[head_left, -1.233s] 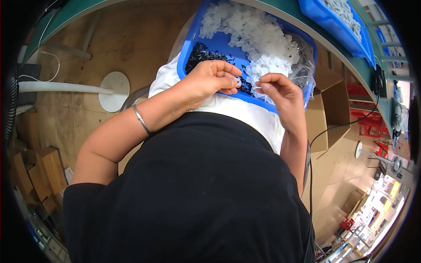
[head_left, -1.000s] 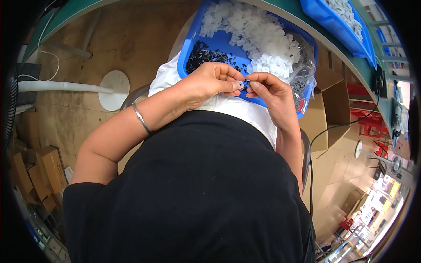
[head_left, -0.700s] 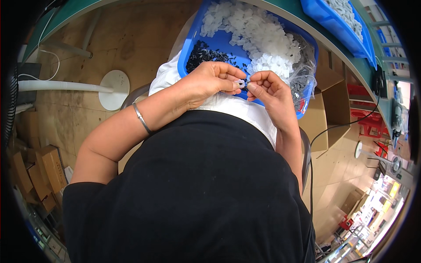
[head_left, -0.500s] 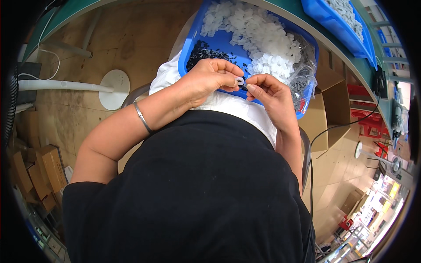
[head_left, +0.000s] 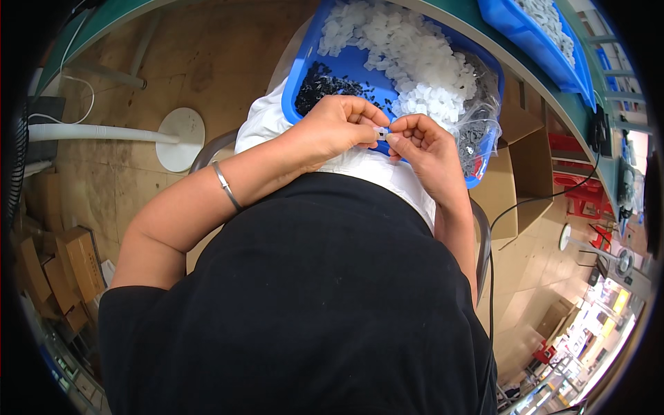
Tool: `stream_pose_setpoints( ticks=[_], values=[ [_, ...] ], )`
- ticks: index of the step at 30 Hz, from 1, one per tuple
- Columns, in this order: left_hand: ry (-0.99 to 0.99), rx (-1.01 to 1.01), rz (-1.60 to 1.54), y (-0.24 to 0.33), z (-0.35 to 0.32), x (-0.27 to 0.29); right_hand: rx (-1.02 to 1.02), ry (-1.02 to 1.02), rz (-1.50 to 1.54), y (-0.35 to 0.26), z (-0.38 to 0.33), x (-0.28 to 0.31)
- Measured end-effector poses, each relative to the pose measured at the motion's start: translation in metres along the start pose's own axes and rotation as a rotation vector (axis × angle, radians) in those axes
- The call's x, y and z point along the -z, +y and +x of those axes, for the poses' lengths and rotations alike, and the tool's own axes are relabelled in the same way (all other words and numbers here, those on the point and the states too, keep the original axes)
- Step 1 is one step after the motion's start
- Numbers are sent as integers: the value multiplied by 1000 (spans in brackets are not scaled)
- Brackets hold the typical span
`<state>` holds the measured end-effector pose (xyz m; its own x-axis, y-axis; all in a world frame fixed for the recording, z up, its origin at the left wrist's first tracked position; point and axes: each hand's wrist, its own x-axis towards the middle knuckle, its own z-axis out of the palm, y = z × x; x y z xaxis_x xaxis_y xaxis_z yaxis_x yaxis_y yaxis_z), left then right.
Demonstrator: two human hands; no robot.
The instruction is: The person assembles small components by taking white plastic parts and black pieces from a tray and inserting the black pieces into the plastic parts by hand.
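Working on one small whitish piece [head_left: 381,131] with both hands, over the lower edge of a blue tray [head_left: 354,67].

Grasping it at upper centre of the frame between thumb and fingers of the left hand [head_left: 337,128]; pinching its right end with the right hand [head_left: 430,149], too covered to tell whether on a second part. Judged partway through this one, being not yet let go. Lying loose in the tray: black bits [head_left: 325,86] toward its left, a big heap of white pieces [head_left: 398,45] across top and right. Cannot tell handled pieces from unhandled ones there; plenty left, by the look of it. Also visible: a clear bag [head_left: 487,114] at the tray's right side, and another blue tray [head_left: 529,52] at upper right, holding pale pieces [head_left: 546,24].
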<state>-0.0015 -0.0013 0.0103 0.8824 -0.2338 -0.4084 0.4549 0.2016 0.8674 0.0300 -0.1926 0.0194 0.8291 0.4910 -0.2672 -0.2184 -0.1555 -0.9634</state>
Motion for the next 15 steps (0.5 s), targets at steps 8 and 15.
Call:
stream_pose_setpoints(
  ticks=[8,15],
  values=[
    [-17,-114,206,-6,1,0,96,132,-229,3,0,-9],
    [7,-110,163,-4,-1,-1,94,190,-110,11,3,-12]
  ],
)
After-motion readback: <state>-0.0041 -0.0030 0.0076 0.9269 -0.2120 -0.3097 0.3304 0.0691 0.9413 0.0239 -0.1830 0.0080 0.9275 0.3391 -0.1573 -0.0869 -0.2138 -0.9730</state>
